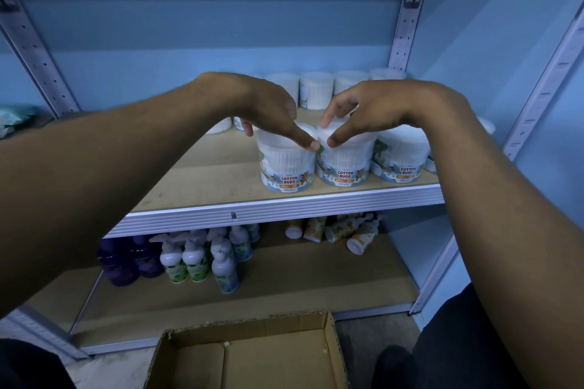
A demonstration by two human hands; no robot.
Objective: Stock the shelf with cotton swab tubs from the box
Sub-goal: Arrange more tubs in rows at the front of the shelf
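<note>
Two clear round plastic tubs of white cotton swabs, each with a blue-and-orange "COTTON BUDS" label, stand side by side at the front edge of the pale wooden shelf board with its ribbed white metal lip (284, 208). The left hand (268, 110) curls over the lid of the left tub (286, 164), thumb at the near rim and fingers at the far rim, gripping it from above. The right hand (363, 110) grips the neighbouring tub (344, 161) the same way, thumb on the near rim and fingertips on the lid. The two tubs touch each other, and a third matching tub (403, 156) stands just right of them on the same board. More tubs (316, 90) line the back of this board, against the blue wall. Below the board, a lower shelf holds white pump bottles with green labels (189, 257), dark purple bottles (126, 259) to their left, and tipped-over orange-patterned bottles (347, 230) to their right. An open brown cardboard box (252, 354) sits on the floor beneath, nearest the camera; no tubs show in the part visible.
</note>
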